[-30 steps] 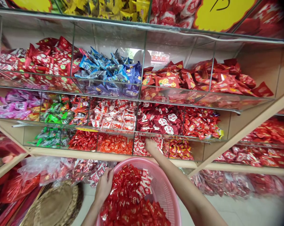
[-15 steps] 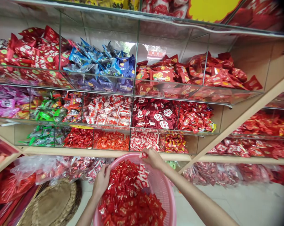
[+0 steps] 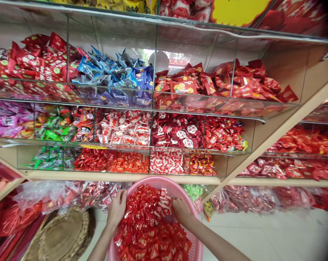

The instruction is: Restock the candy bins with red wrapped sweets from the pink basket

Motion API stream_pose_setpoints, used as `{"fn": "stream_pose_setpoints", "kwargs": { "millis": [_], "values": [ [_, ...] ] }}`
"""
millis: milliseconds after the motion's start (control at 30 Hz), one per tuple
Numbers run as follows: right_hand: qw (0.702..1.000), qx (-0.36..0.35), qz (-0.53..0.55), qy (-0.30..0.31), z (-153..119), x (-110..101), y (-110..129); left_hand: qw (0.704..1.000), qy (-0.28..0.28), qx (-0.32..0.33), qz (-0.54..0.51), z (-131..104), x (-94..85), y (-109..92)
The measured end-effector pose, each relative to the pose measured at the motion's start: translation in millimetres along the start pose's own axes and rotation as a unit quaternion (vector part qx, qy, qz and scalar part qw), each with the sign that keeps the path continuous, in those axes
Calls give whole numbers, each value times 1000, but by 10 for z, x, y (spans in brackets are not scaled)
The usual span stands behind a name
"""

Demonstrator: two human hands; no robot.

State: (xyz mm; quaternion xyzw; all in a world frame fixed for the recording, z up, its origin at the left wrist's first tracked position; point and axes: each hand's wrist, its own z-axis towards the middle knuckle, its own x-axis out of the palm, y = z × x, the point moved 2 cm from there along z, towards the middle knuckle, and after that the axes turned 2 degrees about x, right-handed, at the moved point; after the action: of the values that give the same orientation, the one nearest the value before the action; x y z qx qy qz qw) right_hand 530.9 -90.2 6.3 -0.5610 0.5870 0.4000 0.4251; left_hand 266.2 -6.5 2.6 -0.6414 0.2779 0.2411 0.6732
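Note:
A round pink plastic basket [image 3: 195,232] holds many small wrapped candies. Red packets [image 3: 153,239] with gold print lie at its near side, shiny red ones [image 3: 142,199] at the far left, and a small heap of white-and-red wrapped candies [image 3: 164,203] toward the right. My left hand [image 3: 118,206] grips the basket's left rim, fingers over the edge. My right hand [image 3: 179,210] is inside the basket on the right, closed, just beside the white-and-red candies; whatever its curled fingers hold is hidden.
Glass-fronted shelves with divided bins rise ahead; a bin of white-and-red candies [image 3: 166,162] lies just beyond the basket. Bagged candies [image 3: 242,199] rest below the shelf. A woven straw mat [image 3: 64,232] lies at the lower left, and a yellow sign [image 3: 240,11] hangs above.
My right hand has come down from the basket's far rim, where it pinched a small white-and-red candy, into the basket's right side. My left hand keeps its place on the rim.

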Motion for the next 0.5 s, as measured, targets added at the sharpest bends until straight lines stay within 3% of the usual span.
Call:
{"fn": "stream_pose_setpoints", "kwargs": {
  "millis": [167,333,500],
  "values": [
    [1000,3,-3,18,28,121,74,1000,2,3,-5,-5,1,-7],
    [999,15,30,-13,52,83,-12,1000,1,5,-6,0,7,26],
    [992,-109,70,-13,-22,17,-73,1000,1,-1,-2,1,17,23]
  ]
}}
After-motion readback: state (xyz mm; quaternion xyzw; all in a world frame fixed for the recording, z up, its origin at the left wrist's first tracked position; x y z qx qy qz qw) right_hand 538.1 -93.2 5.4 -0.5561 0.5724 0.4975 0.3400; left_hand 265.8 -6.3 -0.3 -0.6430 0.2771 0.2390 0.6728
